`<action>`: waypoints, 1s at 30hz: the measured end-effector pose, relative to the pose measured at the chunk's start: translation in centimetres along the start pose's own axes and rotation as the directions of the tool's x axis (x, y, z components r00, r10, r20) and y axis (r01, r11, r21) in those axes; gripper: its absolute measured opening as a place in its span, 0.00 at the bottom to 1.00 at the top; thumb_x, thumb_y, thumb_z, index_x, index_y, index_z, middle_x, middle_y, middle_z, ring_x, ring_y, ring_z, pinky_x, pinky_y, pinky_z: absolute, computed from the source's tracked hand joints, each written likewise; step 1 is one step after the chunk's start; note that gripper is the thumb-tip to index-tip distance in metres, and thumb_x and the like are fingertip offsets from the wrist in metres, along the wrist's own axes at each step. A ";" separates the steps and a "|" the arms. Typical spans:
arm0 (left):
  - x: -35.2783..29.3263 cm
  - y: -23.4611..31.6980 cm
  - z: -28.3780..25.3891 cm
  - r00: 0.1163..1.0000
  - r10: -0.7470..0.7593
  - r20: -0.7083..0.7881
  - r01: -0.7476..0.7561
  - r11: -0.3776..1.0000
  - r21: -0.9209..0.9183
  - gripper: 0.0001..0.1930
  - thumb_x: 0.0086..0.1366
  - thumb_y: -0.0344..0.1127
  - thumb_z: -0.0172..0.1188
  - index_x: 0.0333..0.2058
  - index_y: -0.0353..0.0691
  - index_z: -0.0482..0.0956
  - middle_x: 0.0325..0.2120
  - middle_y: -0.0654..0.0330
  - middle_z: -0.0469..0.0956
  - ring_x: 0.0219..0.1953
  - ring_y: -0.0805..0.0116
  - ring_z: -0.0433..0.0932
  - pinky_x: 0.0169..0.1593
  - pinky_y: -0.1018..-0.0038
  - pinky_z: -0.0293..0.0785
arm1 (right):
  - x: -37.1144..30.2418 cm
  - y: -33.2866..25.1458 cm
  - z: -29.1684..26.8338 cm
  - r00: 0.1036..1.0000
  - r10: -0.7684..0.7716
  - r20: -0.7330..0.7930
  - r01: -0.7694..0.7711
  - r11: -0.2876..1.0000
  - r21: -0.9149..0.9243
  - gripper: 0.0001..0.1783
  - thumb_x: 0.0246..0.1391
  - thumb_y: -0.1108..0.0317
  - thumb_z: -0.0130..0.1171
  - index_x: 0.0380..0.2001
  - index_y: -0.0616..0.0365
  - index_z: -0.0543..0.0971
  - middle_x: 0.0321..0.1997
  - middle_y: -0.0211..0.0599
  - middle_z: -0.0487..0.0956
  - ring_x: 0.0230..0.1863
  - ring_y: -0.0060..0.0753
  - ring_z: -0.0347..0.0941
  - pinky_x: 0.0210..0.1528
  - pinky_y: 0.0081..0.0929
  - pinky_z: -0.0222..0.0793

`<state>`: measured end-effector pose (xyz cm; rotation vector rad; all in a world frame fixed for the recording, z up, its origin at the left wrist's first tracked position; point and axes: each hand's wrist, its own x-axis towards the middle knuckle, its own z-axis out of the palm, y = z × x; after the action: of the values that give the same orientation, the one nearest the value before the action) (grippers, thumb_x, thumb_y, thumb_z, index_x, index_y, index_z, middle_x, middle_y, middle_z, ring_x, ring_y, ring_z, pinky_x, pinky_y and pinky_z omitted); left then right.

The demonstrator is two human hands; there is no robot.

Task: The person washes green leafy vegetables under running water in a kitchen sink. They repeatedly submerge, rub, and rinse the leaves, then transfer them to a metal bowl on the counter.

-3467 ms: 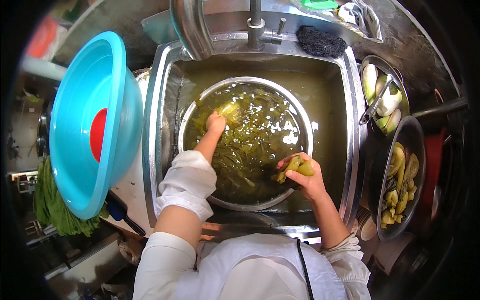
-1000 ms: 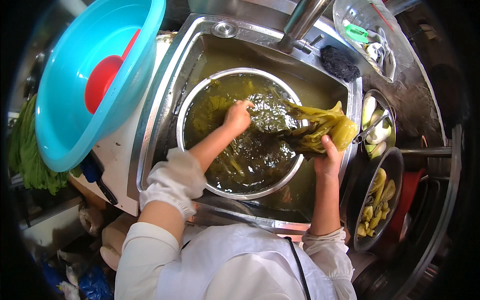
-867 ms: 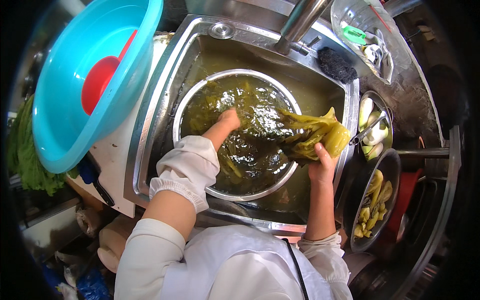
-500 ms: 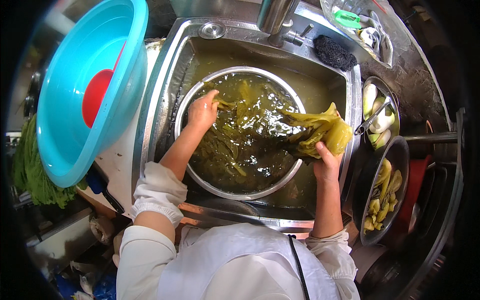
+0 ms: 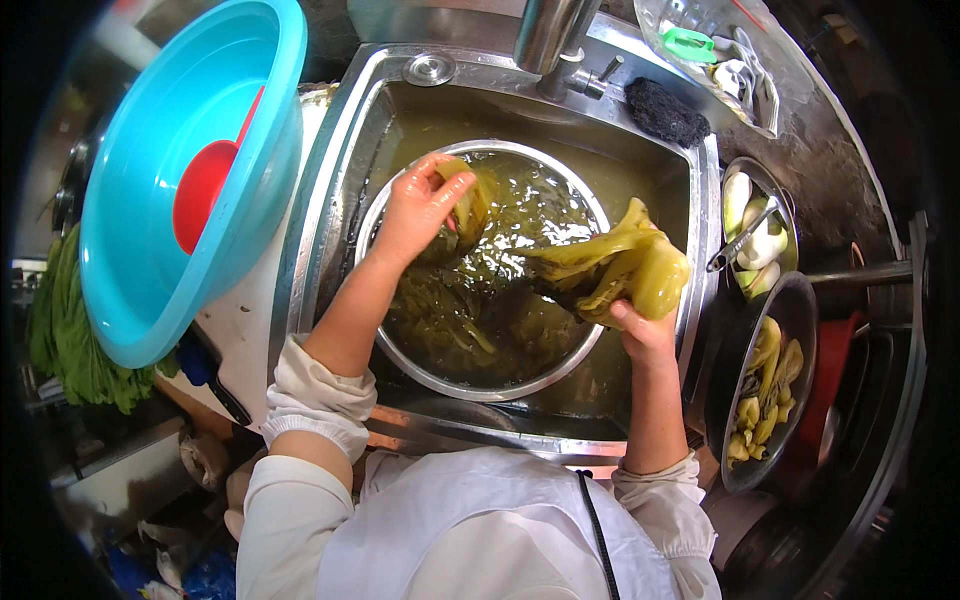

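A large round metal bowl (image 5: 442, 384) full of yellow-brown water sits in the sink, with limp olive-green leaves (image 5: 440, 315) under the surface. Over the bowl's far left part, my left hand (image 5: 412, 212) grips a wet pickled mustard leaf (image 5: 477, 208) between thumb and fingers. At the bowl's right rim my right hand (image 5: 648, 335) is closed on the thick yellow-green stem end of a head of pickled mustard greens (image 5: 655, 265). The darker leaves of that head trail left over the water.
Murky water also stands in the metal sink (image 5: 660, 170) around the bowl. A turquoise basin (image 5: 130, 230) holding a red scoop (image 5: 205, 195) stands left, beside a knife (image 5: 215, 375). At right are a dark bowl of pickled greens (image 5: 725, 420) and a smaller bowl of pale vegetables (image 5: 762, 240). A faucet (image 5: 555, 45) overhangs the back.
My left hand has come up out of the water and slightly right, raising a leaf with it. My right hand and the head of greens have shifted a little left.
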<state>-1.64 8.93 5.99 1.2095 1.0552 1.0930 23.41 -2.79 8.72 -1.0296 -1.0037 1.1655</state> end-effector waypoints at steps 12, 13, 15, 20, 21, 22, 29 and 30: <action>-4.7 -2.9 6.8 0.824 -0.280 0.492 0.395 0.907 -0.144 0.14 0.62 0.30 0.53 0.45 0.31 0.71 0.28 0.62 0.75 0.29 0.82 0.71 0.32 0.85 0.69 | -1.7 3.5 -0.6 0.958 0.238 0.161 -0.225 0.970 -0.090 0.48 0.25 0.65 0.72 0.54 0.61 0.61 0.57 0.36 0.60 0.58 0.31 0.56 0.59 0.29 0.52; -4.5 -3.5 5.9 0.770 -0.334 0.543 0.435 0.898 -0.064 0.17 0.62 0.34 0.53 0.49 0.35 0.70 0.21 0.65 0.73 0.23 0.83 0.69 0.28 0.86 0.67 | -1.8 3.7 -1.0 0.962 0.222 0.161 -0.206 0.972 -0.113 0.48 0.25 0.65 0.72 0.54 0.61 0.62 0.57 0.36 0.60 0.58 0.31 0.57 0.59 0.29 0.52; -2.8 -5.3 4.5 0.812 -0.408 0.417 0.313 0.908 0.279 0.12 0.60 0.36 0.56 0.42 0.41 0.76 0.15 0.66 0.71 0.18 0.78 0.68 0.29 0.81 0.70 | -2.0 4.1 -1.9 0.970 0.231 0.074 -0.225 0.971 -0.078 0.47 0.25 0.64 0.72 0.53 0.61 0.62 0.57 0.37 0.60 0.58 0.32 0.57 0.59 0.30 0.52; 3.9 -10.3 0.9 0.897 -0.335 0.288 -0.196 0.283 0.939 0.14 0.57 0.33 0.52 0.41 0.36 0.76 0.40 0.49 0.75 0.41 0.55 0.74 0.49 0.67 0.69 | -2.3 4.7 -3.4 0.975 0.218 -0.051 -0.217 0.976 0.026 0.49 0.24 0.65 0.72 0.54 0.62 0.61 0.57 0.37 0.60 0.58 0.32 0.57 0.59 0.30 0.52; 5.9 -11.4 1.1 0.942 -0.295 0.158 -0.010 0.446 0.895 0.15 0.57 0.35 0.53 0.41 0.33 0.75 0.43 0.46 0.73 0.44 0.53 0.73 0.50 0.67 0.68 | -2.2 4.8 -3.5 0.966 0.254 -0.055 -0.253 0.967 0.024 0.49 0.24 0.65 0.72 0.54 0.62 0.60 0.57 0.37 0.61 0.58 0.32 0.57 0.59 0.30 0.52; 7.6 -12.6 1.7 0.957 -0.289 0.013 0.163 0.575 0.801 0.18 0.56 0.37 0.55 0.41 0.30 0.74 0.46 0.44 0.71 0.47 0.51 0.72 0.51 0.67 0.68 | -2.2 4.9 -3.5 0.961 0.270 -0.058 -0.269 0.963 0.027 0.49 0.24 0.65 0.72 0.54 0.62 0.60 0.56 0.37 0.61 0.58 0.32 0.57 0.59 0.30 0.52; 10.9 -20.1 4.8 0.644 -0.693 -0.325 0.760 0.630 0.161 0.24 0.52 0.38 0.62 0.45 0.31 0.72 0.41 0.49 0.74 0.44 0.59 0.73 0.45 0.69 0.69 | -2.2 5.0 -3.3 0.955 0.296 -0.029 -0.296 0.955 0.013 0.49 0.24 0.66 0.72 0.54 0.61 0.60 0.53 0.35 0.63 0.56 0.29 0.59 0.58 0.28 0.53; 10.6 -20.6 4.4 0.688 -0.681 -0.250 0.724 0.668 0.173 0.23 0.53 0.37 0.61 0.46 0.31 0.71 0.41 0.50 0.75 0.43 0.60 0.74 0.45 0.70 0.69 | -2.2 5.0 -3.4 0.959 0.283 -0.025 -0.283 0.959 0.013 0.49 0.24 0.66 0.72 0.54 0.61 0.60 0.53 0.35 0.64 0.56 0.29 0.59 0.57 0.28 0.53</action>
<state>5.74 17.87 -14.54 0.7677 1.6613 0.4382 25.31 -4.82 2.95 -1.2064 -0.8466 1.3835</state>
